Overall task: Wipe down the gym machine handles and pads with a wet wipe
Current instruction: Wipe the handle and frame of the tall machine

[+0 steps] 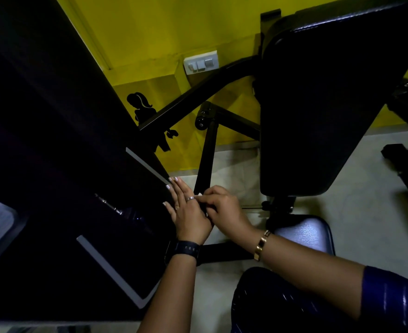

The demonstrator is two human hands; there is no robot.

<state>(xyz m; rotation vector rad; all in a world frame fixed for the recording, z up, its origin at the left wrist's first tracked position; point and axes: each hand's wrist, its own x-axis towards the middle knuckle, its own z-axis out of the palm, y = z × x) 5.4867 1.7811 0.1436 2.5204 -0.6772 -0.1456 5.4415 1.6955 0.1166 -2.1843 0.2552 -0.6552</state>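
Deep shadow swallows the machine body point(54, 164) on the left; top and left edges cut it off. The left hand point(188, 213) lies flat on it, palm hidden. The right hand point(222, 205) curls just beside, fingertips tucked out of sight. There's a white speck point(200, 194) there, wipe or nail, can't tell. The back pad point(330, 104) runs off the top-right corner; the right forearm point(306, 258) covers part of the seat pad point(303, 233).

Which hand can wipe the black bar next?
Probably the right hand: its fingers curl on the black bar with something white, likely the wipe. The left hand lies flat, holding nothing.
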